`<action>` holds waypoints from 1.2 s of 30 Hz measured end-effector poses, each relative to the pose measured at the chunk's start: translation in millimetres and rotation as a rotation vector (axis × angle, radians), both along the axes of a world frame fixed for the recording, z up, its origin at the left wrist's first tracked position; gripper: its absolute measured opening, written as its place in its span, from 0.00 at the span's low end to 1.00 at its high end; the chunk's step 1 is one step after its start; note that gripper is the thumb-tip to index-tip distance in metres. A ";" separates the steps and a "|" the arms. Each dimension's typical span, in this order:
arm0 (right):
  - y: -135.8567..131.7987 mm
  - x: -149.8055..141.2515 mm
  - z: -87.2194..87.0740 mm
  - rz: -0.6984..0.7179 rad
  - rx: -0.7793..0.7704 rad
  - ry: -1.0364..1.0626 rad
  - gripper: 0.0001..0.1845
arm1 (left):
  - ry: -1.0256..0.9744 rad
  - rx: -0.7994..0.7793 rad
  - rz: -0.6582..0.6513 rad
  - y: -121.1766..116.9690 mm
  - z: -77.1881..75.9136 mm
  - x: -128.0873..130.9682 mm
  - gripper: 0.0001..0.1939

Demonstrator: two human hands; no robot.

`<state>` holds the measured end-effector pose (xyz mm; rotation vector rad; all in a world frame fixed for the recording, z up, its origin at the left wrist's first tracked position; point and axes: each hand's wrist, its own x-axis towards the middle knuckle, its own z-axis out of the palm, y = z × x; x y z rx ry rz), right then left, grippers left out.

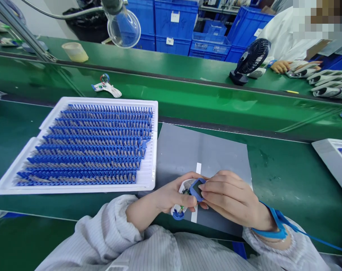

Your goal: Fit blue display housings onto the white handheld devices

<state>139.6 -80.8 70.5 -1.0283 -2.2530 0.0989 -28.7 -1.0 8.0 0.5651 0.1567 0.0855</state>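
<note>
Seen from the head camera, two hands work low over a grey mat (201, 150) on a green workbench (272, 165). The left hand (167, 195) curls closed around a small white plastic housing (184, 185), cradling it securely against the palm. A blue-framed square part (196, 190) sits at the housing's upper end, and the right hand (230, 197) is closed over it, with the fingertips pressed on its edge and face. Holding the pieces close together over the mat keeps the work steady. To the left lies a white tray (103, 100) of blue combs loaded with small springs (86, 146). Across the bench, a co-worker's hand (280, 66) rests near a small black fan (251, 60).
</note>
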 end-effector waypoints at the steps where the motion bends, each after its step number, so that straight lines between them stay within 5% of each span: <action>1: 0.4 0.1 -1.1 -0.013 0.000 0.006 0.04 | 0.010 0.007 0.002 0.3 0.3 0.0 0.34; 6: 2.1 1.2 -4.2 -0.041 -0.034 -0.007 0.09 | 0.016 0.031 0.034 1.0 1.0 -0.4 0.27; 19: 5.7 4.6 1.2 -0.025 -0.040 0.077 0.06 | 0.133 0.087 -0.008 -0.5 4.5 0.8 0.34; 25: 10.9 8.2 17.3 -0.103 -0.068 -0.294 0.10 | 0.184 0.317 0.001 -2.2 5.2 2.3 0.29; 36: 18.3 -1.5 30.5 -0.040 -0.023 -0.607 0.17 | 0.330 0.243 -0.057 -1.5 4.7 4.5 0.34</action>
